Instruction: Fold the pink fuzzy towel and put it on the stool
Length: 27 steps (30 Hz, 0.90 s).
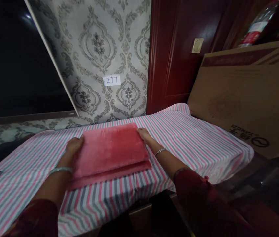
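Note:
A folded pink velvety cloth (111, 149) lies on a striped sheet (193, 138) that covers the table. My left hand (74, 144) rests against the cloth's far left corner, fingers curled around its edge. My right hand (144, 134) lies at the far right corner, fingers pressed onto the edge. Both wrists wear bangles, and dark red sleeves cover my forearms.
A large cardboard box (247, 95) leans at the right end of the table. A dark red wooden door (176, 52) and patterned wallpaper with a "277" label (111, 80) stand behind. A dark screen (13, 59) fills the upper left. A plastic bottle (257, 26) sits behind the box.

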Each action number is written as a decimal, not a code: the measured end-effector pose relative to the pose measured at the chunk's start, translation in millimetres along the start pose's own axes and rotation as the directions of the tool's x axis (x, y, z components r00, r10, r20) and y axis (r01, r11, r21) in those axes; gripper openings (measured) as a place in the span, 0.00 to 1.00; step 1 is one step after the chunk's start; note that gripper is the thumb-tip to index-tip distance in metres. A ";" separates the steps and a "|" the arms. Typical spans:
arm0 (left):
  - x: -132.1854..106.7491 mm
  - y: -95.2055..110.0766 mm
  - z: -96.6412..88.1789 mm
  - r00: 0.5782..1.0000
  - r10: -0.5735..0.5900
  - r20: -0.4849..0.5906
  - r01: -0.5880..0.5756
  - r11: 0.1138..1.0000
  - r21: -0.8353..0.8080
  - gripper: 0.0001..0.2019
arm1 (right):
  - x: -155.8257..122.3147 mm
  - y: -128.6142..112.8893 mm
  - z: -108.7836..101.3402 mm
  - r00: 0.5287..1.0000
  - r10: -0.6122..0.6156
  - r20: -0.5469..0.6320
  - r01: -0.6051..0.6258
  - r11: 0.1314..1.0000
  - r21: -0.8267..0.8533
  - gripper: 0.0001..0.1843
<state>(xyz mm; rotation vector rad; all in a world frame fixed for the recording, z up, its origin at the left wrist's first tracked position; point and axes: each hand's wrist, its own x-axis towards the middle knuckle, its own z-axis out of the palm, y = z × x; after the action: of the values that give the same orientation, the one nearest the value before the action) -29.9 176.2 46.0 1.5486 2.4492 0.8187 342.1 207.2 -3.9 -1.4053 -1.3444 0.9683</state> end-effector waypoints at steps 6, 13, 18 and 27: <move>30.6 26.7 9.1 0.998 -0.034 0.045 0.034 0.999 0.014 0.23 | 23.1 -27.5 9.7 0.997 -0.005 -0.080 -0.012 0.976 -0.217 0.30; 37.7 28.9 39.1 0.997 -0.074 0.016 0.074 0.996 -0.048 0.17 | 22.2 -12.3 39.9 0.995 -0.087 -0.053 0.060 0.920 -0.386 0.25; 31.4 6.3 52.4 0.982 -0.174 -0.068 0.164 0.978 -0.131 0.20 | 11.1 16.1 43.1 0.989 -0.101 -0.111 0.039 0.885 -0.463 0.26; 31.6 3.5 54.9 0.970 -0.221 -0.104 0.192 0.953 -0.235 0.18 | 5.6 14.5 44.5 0.980 -0.148 -0.132 0.070 0.881 -0.468 0.26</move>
<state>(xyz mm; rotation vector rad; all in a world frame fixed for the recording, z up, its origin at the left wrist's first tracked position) -20.8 225.3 6.9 1.1728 2.4496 1.1396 303.7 217.8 -29.0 -1.6971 -1.5740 0.4542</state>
